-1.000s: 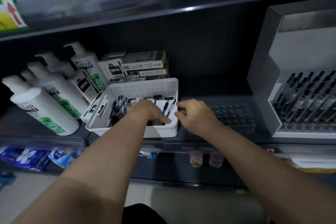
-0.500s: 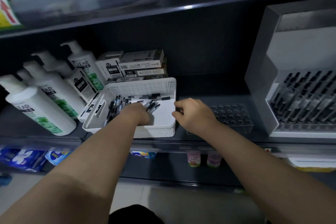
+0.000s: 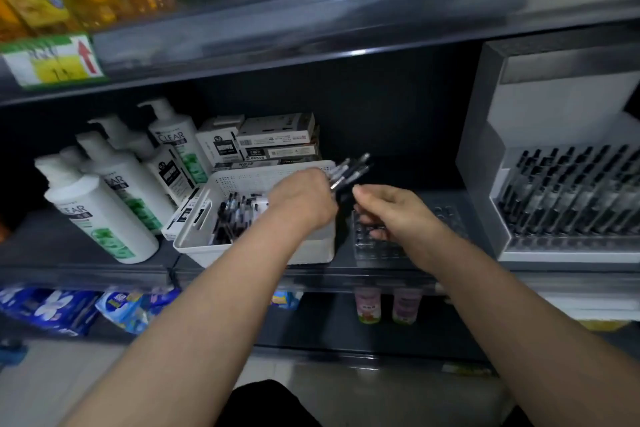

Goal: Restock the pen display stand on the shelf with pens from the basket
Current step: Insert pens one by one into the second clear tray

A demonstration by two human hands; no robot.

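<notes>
Hands blur at the fingertips, and that costs detail: the left hand [image 3: 301, 199] shows only its back, its fingers hidden round a bundle of black pens [image 3: 349, 168] whose clip ends fan up and to the right, smeared. The right hand [image 3: 394, 211] has thumb and fingers curled in toward each other, but I cannot tell whether they pinch anything (the palm side faces away). It covers much of a clear perforated rack [image 3: 448, 215], whose holes show only beside and below the knuckles. The grey pen display stand [image 3: 540, 107] is cut off by the right edge, its rows of pens too dim to count.

The gripped bundle sits above the right rim of the white basket [image 3: 256, 248], between the two hands and just beside the right thumb. More loose pens [image 3: 230, 215] lie in the basket's left half. The grey stand is well apart, to the right along the shelf [image 3: 86, 272].

Both forearms reach forward and converge, the wrists near each other over the basket's right end.
</notes>
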